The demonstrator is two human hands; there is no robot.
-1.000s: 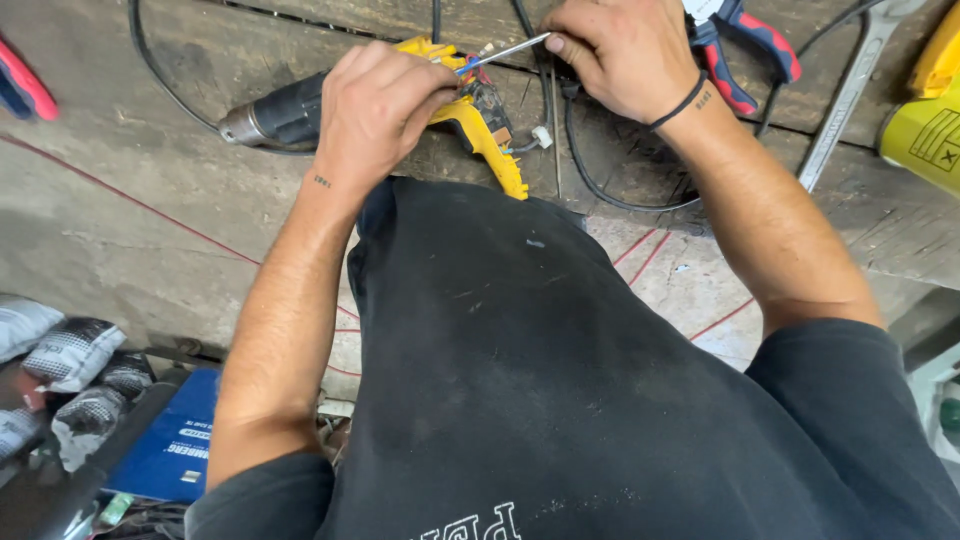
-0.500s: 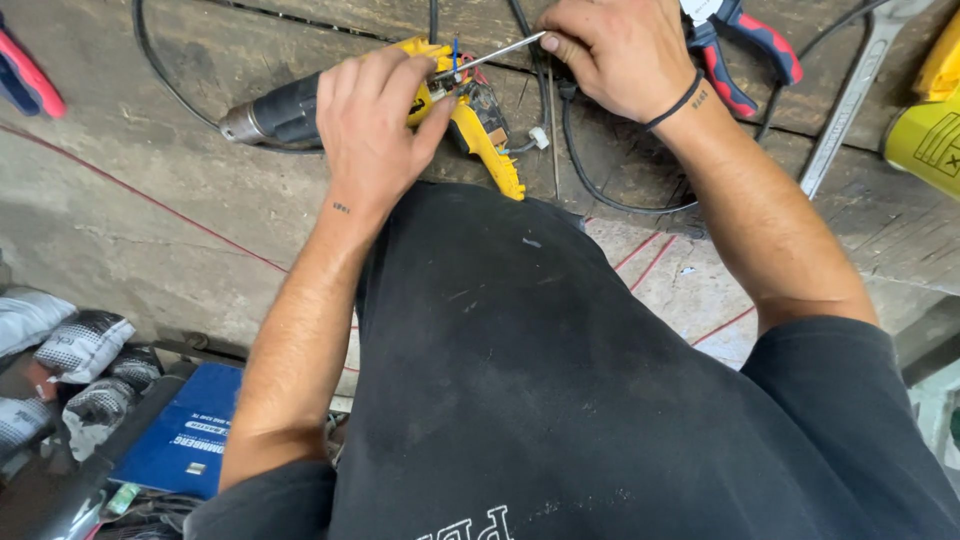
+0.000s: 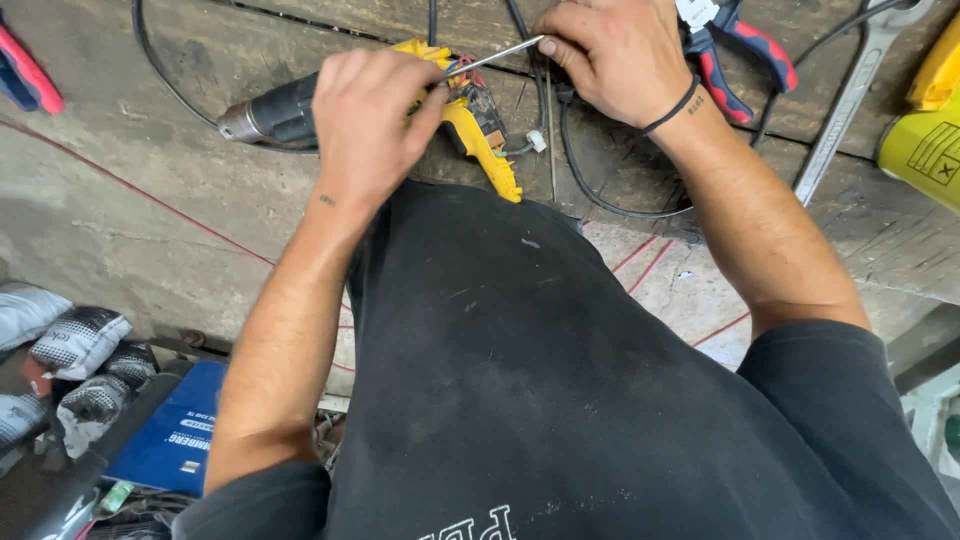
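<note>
1. The yellow-and-black power drill with its casing opened (image 3: 470,120) lies on the worn wooden workbench (image 3: 120,230). Its long axis runs left-right, the metal chuck pointing left and the yellow handle angling toward you. It looks heavy and rigid; steady it by the body, not by the exposed wiring, which looks fragile.
2. Your left hand (image 3: 370,125) rests on the drill body, fingers pinched together at the open casing.
3. Your right hand (image 3: 620,60) is clamped on the thin metal screwdriver shaft (image 3: 495,55), a stiff rod whose tip points left into the wiring.
</note>
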